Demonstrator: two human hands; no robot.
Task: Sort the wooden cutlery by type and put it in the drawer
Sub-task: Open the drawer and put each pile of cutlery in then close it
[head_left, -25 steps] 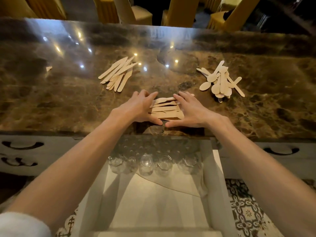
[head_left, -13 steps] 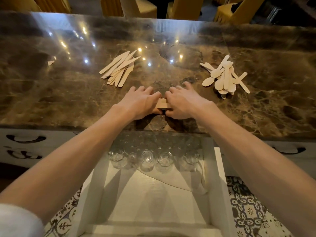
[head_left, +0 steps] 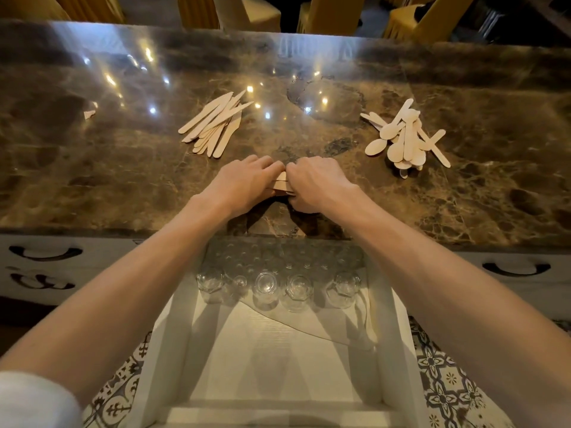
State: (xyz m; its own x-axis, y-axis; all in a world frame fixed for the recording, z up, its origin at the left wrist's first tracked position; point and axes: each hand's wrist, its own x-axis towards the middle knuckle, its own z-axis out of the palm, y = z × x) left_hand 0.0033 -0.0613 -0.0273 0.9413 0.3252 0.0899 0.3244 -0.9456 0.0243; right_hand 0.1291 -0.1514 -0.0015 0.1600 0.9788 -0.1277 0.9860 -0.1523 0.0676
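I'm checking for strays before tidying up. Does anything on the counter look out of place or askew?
A small pale scrap lies alone at the far left of the counter, apart from every pile; too small to identify. The spoon pile on the right is criss-crossed, while the knife pile lies roughly parallel.

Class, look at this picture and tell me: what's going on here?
A person stands at a marble counter. The left hand and right hand together grip a small bundle of wooden cutlery near the front edge. A pile of knives lies further back on the left, a pile of spoons on the right. The open drawer below holds small glasses; no cutlery shows in it.
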